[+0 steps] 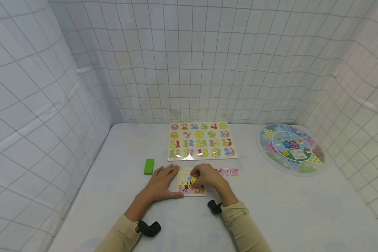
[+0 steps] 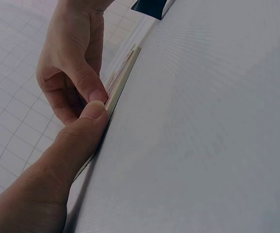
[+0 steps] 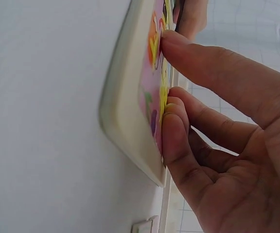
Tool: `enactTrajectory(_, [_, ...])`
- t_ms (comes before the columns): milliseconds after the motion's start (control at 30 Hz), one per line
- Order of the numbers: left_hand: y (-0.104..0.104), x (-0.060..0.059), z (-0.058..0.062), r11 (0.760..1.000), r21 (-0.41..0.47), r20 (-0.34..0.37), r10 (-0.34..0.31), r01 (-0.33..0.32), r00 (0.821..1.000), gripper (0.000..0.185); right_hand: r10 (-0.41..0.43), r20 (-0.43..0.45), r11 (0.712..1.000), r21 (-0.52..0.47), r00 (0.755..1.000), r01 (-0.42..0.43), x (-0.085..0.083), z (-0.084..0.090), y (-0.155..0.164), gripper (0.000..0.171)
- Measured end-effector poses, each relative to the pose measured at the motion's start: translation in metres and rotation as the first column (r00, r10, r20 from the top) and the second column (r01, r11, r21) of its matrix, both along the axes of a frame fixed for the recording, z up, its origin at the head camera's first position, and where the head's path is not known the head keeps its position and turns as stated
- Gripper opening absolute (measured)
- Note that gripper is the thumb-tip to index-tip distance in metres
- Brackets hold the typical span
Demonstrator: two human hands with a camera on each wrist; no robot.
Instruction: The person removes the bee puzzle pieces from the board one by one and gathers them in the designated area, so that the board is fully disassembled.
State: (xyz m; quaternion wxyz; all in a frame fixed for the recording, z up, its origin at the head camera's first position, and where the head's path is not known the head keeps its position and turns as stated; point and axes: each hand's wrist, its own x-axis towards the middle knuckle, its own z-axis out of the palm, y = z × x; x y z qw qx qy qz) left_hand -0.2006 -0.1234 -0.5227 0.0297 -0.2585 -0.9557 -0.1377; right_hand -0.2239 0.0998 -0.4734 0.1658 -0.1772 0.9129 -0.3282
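A small wooden jigsaw board lies flat, partly filled with a pink, blue and yellow cartoon picture. My left hand is spread along its left side, thumb at the near edge and fingertips by the far left corner. Over the board, my right hand bends down, thumb and fingers on either side of a yellow puzzle piece at the picture's surface. In the left wrist view, the left thumb rests at the board's edge, right beside the right hand's fingertips. The right hand covers part of the picture.
Loose pink puzzle pieces lie right of the board. A green block stands to the left. Behind is a number puzzle board; a round, packaged board game lies at the right. Grid-patterned curtains surround the table.
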Motion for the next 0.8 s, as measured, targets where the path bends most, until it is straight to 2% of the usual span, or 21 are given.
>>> enactTrajectory(567, [-0.0003,-0.0015,-0.0002,1.000,-0.006,0.021,0.000,0.000,1.000,0.110,0.037,-0.043,0.999,0.007,0.998,-0.037,0.0010,0.0006,-0.0003,0.036])
enactTrajectory(800, [0.0001,-0.0025,-0.0008,1.000,-0.016,0.023,0.002,-0.002,1.000,0.111,0.039,-0.022,0.999,0.009,0.999,-0.038,0.0001,0.0048,0.0007,0.034])
